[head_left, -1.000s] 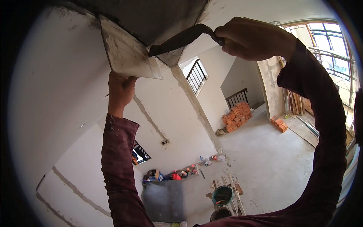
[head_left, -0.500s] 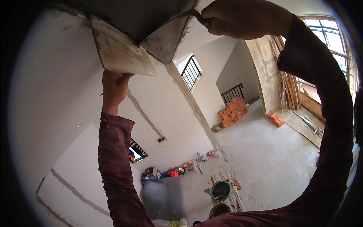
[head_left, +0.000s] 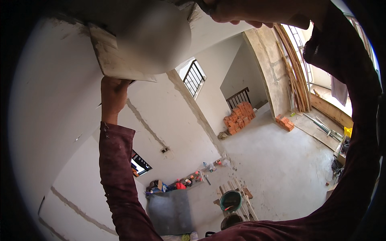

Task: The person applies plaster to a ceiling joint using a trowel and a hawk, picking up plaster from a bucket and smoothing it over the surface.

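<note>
My left hand, high at the left of the head view, grips a flat rectangular board from beneath, against the dark, plaster-streaked overhead area. My right hand is at the top edge, partly cut off, fingers curled round the dark handle of a trowel. Its blade cannot be made out. A blurred grey round patch hides much of the board's upper part and the corner above it; what it is, I cannot tell.
Below are a concrete floor, a brick pile, a smaller brick stack, leaning planks, a green bucket on boards, a grey sheet, assorted items along the wall, and a stair railing.
My right hand and trowel have moved up from the board to the top edge. The board sits slightly further left in view, and the blurred patch now covers part of it.
</note>
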